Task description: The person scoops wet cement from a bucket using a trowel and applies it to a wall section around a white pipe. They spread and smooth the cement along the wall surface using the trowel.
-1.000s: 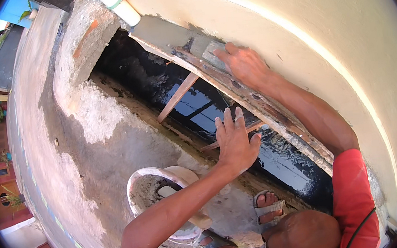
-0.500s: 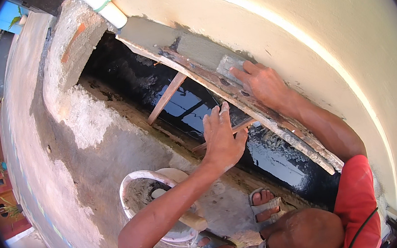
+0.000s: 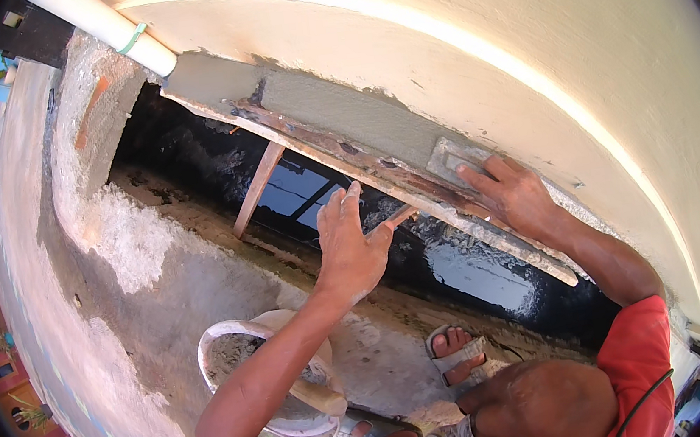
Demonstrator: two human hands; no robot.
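Note:
My right hand grips a small pale flat float pressed on the strip of wet grey mortar along the wall's foot. A long weathered board runs below the mortar, held by wooden struts across a channel of dark water. My left hand hovers over the channel beside the board, open, fingers slightly bent. Below my left forearm stands a white bucket of grey mortar with a wooden handle lying across it.
A cream wall rises along the right, with a white pipe at its upper left. A rough concrete edge borders the channel. My sandalled foot rests by the water. Red house fronts with plants show at far left.
My right hand and float have slid rightward along the wall's foot, exposing more smoothed mortar. My left hand has moved left and slightly up. The view has shifted.

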